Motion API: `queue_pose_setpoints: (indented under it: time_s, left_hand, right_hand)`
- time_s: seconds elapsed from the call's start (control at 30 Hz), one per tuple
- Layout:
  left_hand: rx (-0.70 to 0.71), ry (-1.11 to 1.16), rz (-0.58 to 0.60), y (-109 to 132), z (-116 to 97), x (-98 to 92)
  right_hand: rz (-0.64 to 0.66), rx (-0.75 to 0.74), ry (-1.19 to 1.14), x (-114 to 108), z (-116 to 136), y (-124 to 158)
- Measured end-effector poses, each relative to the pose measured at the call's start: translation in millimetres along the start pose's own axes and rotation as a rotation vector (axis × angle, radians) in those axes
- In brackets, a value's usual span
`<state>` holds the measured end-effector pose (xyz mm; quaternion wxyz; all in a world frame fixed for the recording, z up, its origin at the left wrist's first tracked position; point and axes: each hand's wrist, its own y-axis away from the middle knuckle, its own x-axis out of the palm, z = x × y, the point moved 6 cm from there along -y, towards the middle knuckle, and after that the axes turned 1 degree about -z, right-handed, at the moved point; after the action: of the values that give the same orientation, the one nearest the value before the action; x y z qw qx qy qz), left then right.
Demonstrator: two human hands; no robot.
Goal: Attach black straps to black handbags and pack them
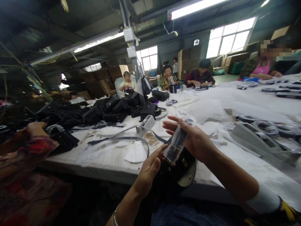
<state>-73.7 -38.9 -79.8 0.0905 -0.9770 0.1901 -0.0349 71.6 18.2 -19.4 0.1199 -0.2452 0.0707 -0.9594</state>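
A black handbag (182, 168) with gold-coloured hardware is tilted at the table's near edge, in front of my body. Clear plastic wrap (177, 146) covers what looks like its handle, which stands up from the bag. My left hand (150, 168) is closed at the bag's left side near the foot of the wrapped handle; its fingertips are partly hidden. Around the top of the wrapped handle is my right hand (194, 138), thumb in front and fingers stretched out behind it. A grey strap (147, 142) curves across the table just beyond my left hand.
Grey tape dispensers stand ahead (147, 124) and at right (254, 141). Black bags (113, 106) are heaped at back left. White sheets (207, 105) and coiled straps (266, 127) cover the right. A co-worker's arm (37, 141) is close on the left; others sit opposite.
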Motion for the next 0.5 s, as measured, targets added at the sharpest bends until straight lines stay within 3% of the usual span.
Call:
queue_pose_setpoints:
  time_s: [0.13,0.27,0.4,0.5]
  left_hand:
    - [0.051,-0.096,-0.091,-9.9,-8.1,8.8]
    - [0.085,-0.207,-0.178,-8.3,3.6,9.7]
    - [0.103,-0.379,-0.227,4.0,25.7,-3.4]
    - [0.200,-0.590,-0.231,15.7,33.5,-13.8]
  right_hand:
    - [0.027,0.027,0.032,14.7,-8.5,16.9]
    - [0.063,0.140,-0.017,15.9,-29.1,32.0]
    - [-0.027,0.134,-0.261,-9.5,-36.6,30.8]
    - [-0.107,0.086,-0.214,-36.9,-36.2,29.0]
